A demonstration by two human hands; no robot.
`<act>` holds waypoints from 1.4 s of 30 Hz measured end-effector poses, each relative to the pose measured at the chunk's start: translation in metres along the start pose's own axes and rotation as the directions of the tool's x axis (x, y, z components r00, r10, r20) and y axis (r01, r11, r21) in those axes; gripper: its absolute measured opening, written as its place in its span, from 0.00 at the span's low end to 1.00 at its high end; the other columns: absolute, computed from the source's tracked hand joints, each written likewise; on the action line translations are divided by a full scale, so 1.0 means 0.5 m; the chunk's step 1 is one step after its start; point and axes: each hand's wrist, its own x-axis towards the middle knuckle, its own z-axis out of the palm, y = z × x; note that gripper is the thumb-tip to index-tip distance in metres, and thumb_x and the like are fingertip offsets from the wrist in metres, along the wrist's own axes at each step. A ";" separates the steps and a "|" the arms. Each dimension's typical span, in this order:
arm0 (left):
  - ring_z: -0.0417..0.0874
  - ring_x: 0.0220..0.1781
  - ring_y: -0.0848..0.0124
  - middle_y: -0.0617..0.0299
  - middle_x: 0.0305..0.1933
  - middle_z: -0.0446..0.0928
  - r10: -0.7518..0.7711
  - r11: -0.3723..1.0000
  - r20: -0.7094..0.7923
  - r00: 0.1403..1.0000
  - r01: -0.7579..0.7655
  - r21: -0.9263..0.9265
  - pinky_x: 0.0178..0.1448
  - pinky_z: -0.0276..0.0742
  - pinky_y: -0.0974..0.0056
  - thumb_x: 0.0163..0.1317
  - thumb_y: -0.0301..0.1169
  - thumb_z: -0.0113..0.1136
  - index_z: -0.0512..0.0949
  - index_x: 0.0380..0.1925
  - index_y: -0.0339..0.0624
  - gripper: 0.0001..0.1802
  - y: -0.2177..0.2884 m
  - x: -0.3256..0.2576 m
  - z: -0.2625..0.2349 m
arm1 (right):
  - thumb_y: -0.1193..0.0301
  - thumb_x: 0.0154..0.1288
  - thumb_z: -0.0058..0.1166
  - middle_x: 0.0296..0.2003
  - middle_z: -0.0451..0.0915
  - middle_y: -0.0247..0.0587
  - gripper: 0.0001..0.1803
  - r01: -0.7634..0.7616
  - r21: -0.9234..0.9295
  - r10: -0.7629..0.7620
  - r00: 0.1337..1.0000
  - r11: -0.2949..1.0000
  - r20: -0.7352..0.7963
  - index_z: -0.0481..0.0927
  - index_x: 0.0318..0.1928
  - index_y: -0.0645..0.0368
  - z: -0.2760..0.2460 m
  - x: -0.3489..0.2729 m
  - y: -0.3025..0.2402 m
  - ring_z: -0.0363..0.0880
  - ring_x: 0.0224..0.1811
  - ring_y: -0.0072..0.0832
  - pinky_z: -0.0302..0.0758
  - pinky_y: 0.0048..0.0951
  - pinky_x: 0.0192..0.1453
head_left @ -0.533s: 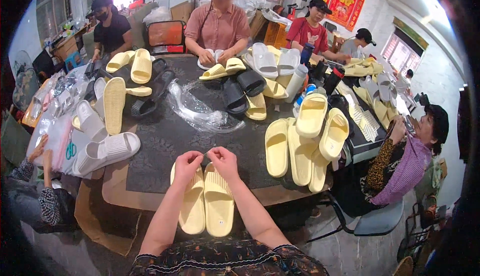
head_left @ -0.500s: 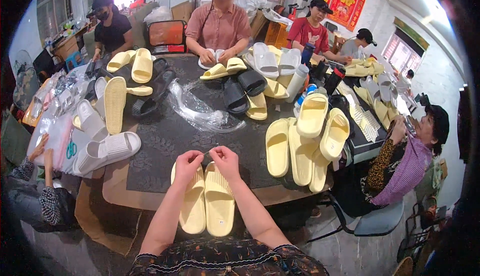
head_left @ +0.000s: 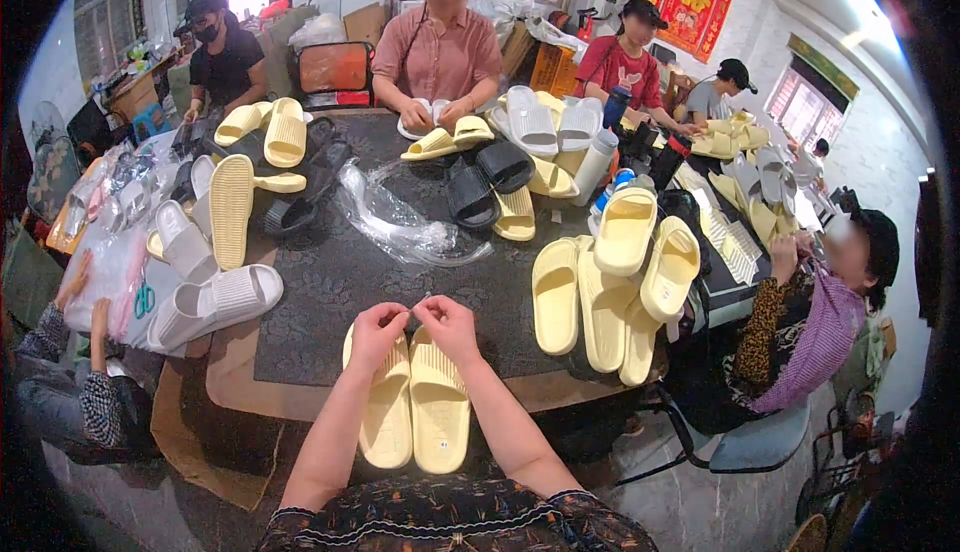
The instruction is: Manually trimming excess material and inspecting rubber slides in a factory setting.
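Note:
Two pale yellow slippers, a left one [head_left: 386,420] and a right one [head_left: 440,414], lie side by side at the table's near edge, heels toward me. Over the toe of the left slipper, my left hand [head_left: 376,336] is closed in a pinch. My right hand [head_left: 451,328] pinches likewise above the right slipper's toe, its fingertips close to those of the left. Something small and thin seems to be between the fingertips, too small to name. The ribbed straps of both slippers are partly covered by my hands.
Yellow slippers [head_left: 604,307] are heaped to my right, with bottles [head_left: 597,167] behind. Clear plastic bags [head_left: 400,227] lie mid-table near black slippers [head_left: 470,192]. Grey slippers [head_left: 225,302] and teal scissors [head_left: 145,300] are at left. Several co-workers sit around the table, one person [head_left: 800,342] at right.
My hands stay over the slippers, with the fingertips shifting slightly around the small thin thing. At the right, the co-worker's hands have lowered a little.

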 end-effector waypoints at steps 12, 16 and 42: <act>0.75 0.27 0.82 0.69 0.26 0.79 0.026 0.999 -0.036 0.999 -0.028 -0.040 0.32 0.71 0.73 0.59 0.28 0.63 0.83 0.34 0.36 0.07 -0.009 0.008 -0.001 | 0.70 0.62 0.62 0.26 0.80 0.27 0.08 0.030 0.009 -0.029 0.997 1.000 -0.077 0.82 0.36 0.63 0.000 0.004 0.016 0.73 0.29 0.11 0.70 0.18 0.32; 0.73 0.28 0.83 0.72 0.26 0.77 0.001 1.000 -0.075 0.997 0.000 0.012 0.33 0.69 0.75 0.60 0.27 0.62 0.82 0.34 0.36 0.06 -0.011 0.003 0.002 | 0.72 0.62 0.62 0.27 0.78 0.24 0.06 0.007 0.071 -0.008 1.000 0.997 0.010 0.82 0.36 0.63 0.005 0.000 0.016 0.72 0.30 0.10 0.70 0.16 0.34; 0.73 0.28 0.84 0.72 0.26 0.77 -0.034 0.996 -0.014 0.999 0.033 -0.087 0.32 0.68 0.75 0.60 0.28 0.62 0.82 0.34 0.36 0.06 0.003 -0.002 0.003 | 0.74 0.63 0.61 0.29 0.80 0.27 0.05 0.029 0.069 -0.030 1.000 0.997 0.004 0.82 0.37 0.63 0.006 0.004 0.013 0.74 0.31 0.11 0.71 0.15 0.36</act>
